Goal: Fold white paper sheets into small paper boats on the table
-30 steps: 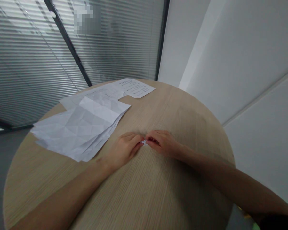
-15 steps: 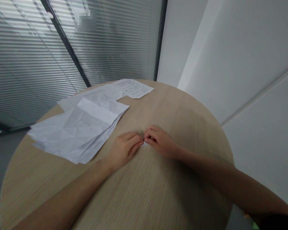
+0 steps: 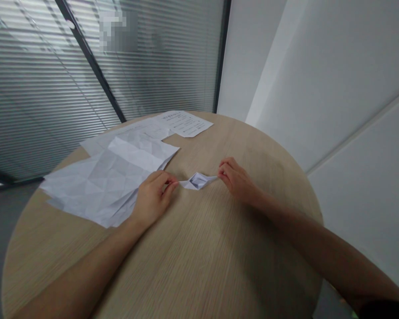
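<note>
A small piece of folded white paper (image 3: 197, 180) stretches between my two hands over the wooden table. Its middle is spread into a diamond shape with a hollow in it, and a narrow point runs out to each side. My left hand (image 3: 154, 192) pinches the left point between thumb and fingers. At the other end, my right hand (image 3: 236, 179) has the right point pinched in its fingertips. The very tips of the paper are hidden by the fingers.
Creased white sheets (image 3: 116, 177) lie stacked on the left of the round wooden table (image 3: 199, 257). Behind them is a printed sheet (image 3: 186, 123). A glass partition with blinds (image 3: 162, 66) stands beyond, and a white wall (image 3: 346, 110) rises on the right.
My hands have moved apart, the left one leftward and the right one rightward and slightly up. The folded paper, mostly covered before, now shows opened out between them.
</note>
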Demonstrator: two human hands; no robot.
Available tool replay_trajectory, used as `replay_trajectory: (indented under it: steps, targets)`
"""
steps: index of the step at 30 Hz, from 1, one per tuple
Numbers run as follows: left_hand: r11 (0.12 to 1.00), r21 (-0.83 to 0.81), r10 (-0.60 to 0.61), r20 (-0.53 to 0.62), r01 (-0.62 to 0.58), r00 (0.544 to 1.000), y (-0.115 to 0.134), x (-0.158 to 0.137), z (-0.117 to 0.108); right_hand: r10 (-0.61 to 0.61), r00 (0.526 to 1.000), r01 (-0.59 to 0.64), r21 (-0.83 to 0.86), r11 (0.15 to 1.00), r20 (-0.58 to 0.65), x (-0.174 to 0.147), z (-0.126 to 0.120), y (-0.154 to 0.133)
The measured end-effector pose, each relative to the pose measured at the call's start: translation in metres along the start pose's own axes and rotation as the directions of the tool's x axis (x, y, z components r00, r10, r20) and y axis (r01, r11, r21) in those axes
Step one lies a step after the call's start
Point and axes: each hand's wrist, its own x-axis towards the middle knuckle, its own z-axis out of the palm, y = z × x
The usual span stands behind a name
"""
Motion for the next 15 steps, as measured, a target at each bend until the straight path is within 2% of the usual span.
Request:
replay_trajectory:
  steps: [5,9,11,15]
  targets:
    - [0.997,0.069,-0.046,0.043,0.043,0.998,0.001,0.001,-0.007,-0.013,0.999,0.019,-0.198,0.980,0.033,0.002,-0.005,0.009]
    - [0.994,0.106,0.034,0.026,-0.037,0.999,0.009,-0.004,-0.005,-0.033,0.998,0.019,-0.255,0.967,-0.048,0.002,-0.009,0.011]
    - [0.982,0.151,0.108,0.022,-0.110,0.994,0.011,-0.007,-0.002,-0.115,0.992,0.102,-0.226,0.969,-0.045,0.000,-0.012,0.011]
    - [0.953,0.232,0.188,0.059,-0.197,0.980,0.012,-0.010,0.001,-0.314,0.946,0.322,-0.155,0.934,0.075,-0.003,-0.016,0.010]
